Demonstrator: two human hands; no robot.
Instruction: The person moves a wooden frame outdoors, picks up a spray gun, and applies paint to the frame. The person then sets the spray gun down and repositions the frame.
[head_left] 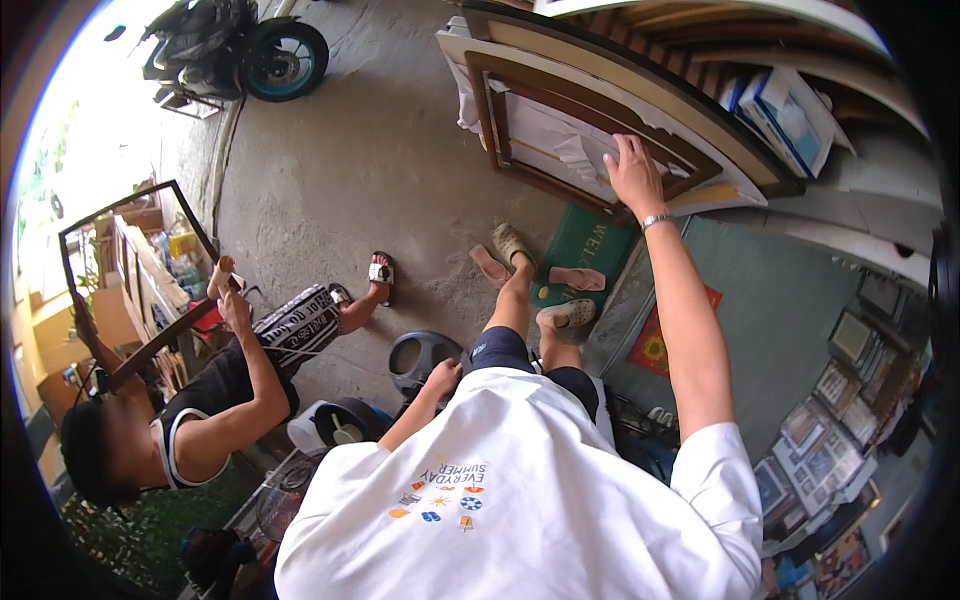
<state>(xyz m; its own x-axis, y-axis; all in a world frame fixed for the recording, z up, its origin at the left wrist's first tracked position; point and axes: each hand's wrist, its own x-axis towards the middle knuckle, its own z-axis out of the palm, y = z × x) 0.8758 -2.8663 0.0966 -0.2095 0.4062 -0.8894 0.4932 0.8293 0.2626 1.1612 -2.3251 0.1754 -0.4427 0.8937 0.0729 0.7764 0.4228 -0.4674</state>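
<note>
My right hand (pixel 636 176) stretches forward with its fingers extended, over the lower right part of a brown wooden picture frame (pixel 497 128). Whether the fingertips touch it I cannot tell. Torn white sheeting (pixel 560 140) shows inside and around this frame, which leans against a larger frame with a dark edge (pixel 640 62). A silver band (pixel 656 219) circles my right wrist. My left hand (pixel 441 378) hangs low beside my thigh, its fingers curled and nothing visible in them. Close by it stands a dark grey object with a round top (pixel 422 362).
At left, another person (pixel 215 425) holds a dark rectangular frame (pixel 196 222) and a light wooden handle (pixel 221 276). A motorcycle (pixel 240 55) stands far left. Pink slippers (pixel 577 279) lie by a green doormat (pixel 590 245). Blue-and-white boxes (pixel 782 118) sit right; small framed pictures (pixel 815 445) lower right.
</note>
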